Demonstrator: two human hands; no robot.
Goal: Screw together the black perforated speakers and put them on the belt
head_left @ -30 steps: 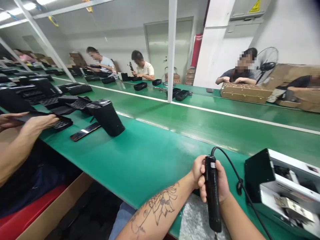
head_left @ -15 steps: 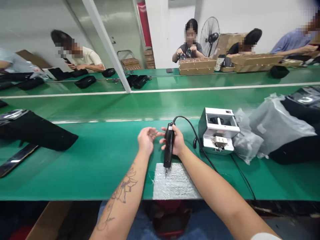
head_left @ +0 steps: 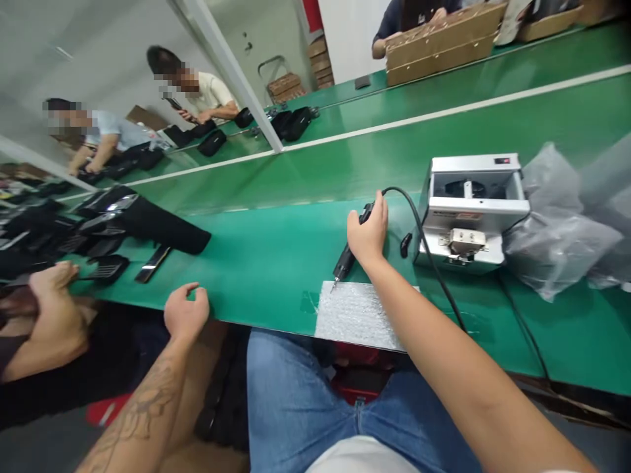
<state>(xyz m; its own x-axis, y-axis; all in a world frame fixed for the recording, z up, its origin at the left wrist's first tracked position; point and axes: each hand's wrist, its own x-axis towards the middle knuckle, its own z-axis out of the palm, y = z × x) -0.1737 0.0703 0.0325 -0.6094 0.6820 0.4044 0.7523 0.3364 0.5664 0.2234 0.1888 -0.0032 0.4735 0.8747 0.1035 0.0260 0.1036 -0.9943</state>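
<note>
Hands of the seated person: the right hand (head_left: 367, 235) is closed over the body of a black electric screwdriver (head_left: 348, 257), palm on top and fingers wrapped around it, just left of the silver screw feeder (head_left: 468, 211). The screwdriver lies tilted, its metal bit pointing down and toward the person, with the tip at the far edge of a sheet of silver bubble wrap (head_left: 357, 314); whether the tip touches the sheet cannot be told. The sheet lies on the green table (head_left: 276, 263), in front of and left of the screw feeder. A black cord (head_left: 424, 244) arcs from the screwdriver's upper end past the left side of the screw feeder. The left hand (head_left: 186, 314) is empty, its fingers loosely curled, well left of the screw feeder at the table's near edge. Grey plastic bags (head_left: 562, 223) lie bunched against the right side of the screw feeder. Far to its left are a long black case (head_left: 165, 225), a flat dark strip (head_left: 152, 264) and a black grid panel (head_left: 108, 268). A co-worker's hand (head_left: 56, 309) is beside that panel, and a cardboard box (head_left: 438, 46) stands on the far table beyond the screw feeder.
</note>
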